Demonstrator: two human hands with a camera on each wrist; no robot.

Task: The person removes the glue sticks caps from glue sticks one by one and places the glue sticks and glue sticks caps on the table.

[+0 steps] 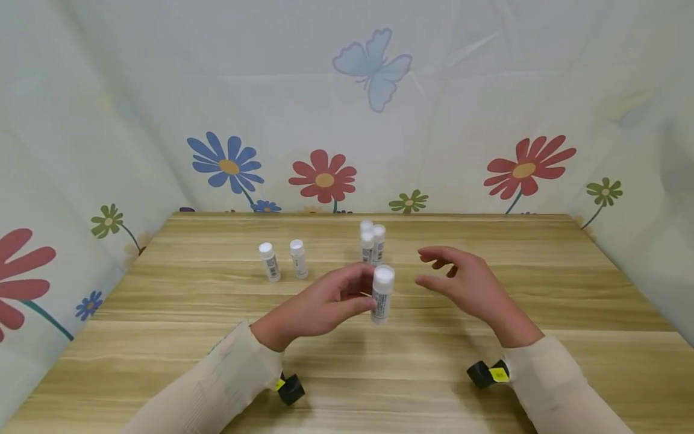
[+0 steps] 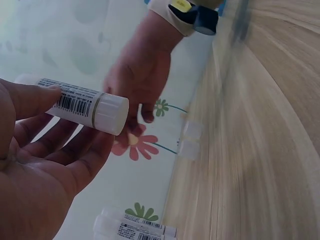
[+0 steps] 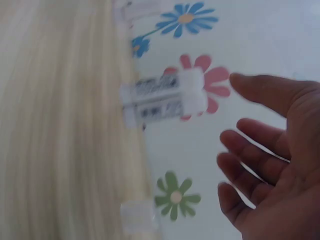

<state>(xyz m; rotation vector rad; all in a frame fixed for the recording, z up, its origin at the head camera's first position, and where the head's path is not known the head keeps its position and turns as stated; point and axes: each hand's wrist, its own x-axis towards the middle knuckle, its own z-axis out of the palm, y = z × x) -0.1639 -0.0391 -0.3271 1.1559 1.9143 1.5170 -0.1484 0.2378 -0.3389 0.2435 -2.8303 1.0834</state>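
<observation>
My left hand (image 1: 328, 304) holds a white glue stick (image 1: 382, 295) upright between thumb and fingers, above the table. In the left wrist view, the held glue stick (image 2: 75, 102) shows a barcode label and a white cap. Just behind it in the head view, a cluster of 3 similar glue sticks (image 1: 367, 248) stands close together. My right hand (image 1: 468, 283) hovers to the right of the cluster, fingers apart and loosely bent, with nothing in it. The right wrist view shows the same bare hand (image 3: 272, 160) and two blurred glue sticks (image 3: 160, 100).
Two more glue sticks, one (image 1: 270, 263) beside the other (image 1: 299, 259), stand apart on the left. All rest on a wood-grain table (image 1: 379, 386). A flower-printed curtain (image 1: 444, 138) rises behind it. Small pale shapes (image 2: 190, 140) are unclear in the left wrist view.
</observation>
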